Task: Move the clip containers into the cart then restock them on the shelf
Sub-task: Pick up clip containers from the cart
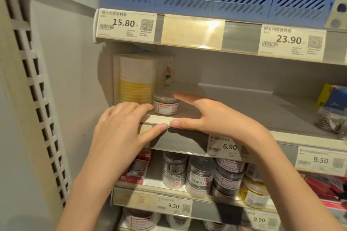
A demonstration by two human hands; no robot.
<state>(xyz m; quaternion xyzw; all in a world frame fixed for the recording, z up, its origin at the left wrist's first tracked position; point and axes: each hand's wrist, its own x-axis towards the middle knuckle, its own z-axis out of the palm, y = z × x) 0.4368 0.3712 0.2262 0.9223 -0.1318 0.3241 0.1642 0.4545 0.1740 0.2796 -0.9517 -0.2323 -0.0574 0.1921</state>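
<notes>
So there's a grey metal shelf (234,107) mid-frame, and both hands are flat on its front edge, holding nothing: left hand (120,129), right hand (210,116). Small round clear plastic clip container (165,103) sits between them, centre-left, beside a tall yellow-striped pack (136,78).

Lighting: warm, fairly bright, from above. Glare on the empty label strip (193,31) above both hands. Shelf interior shadowed. Overall soft blur (worst at edges); wide-angle bowing.
</notes>
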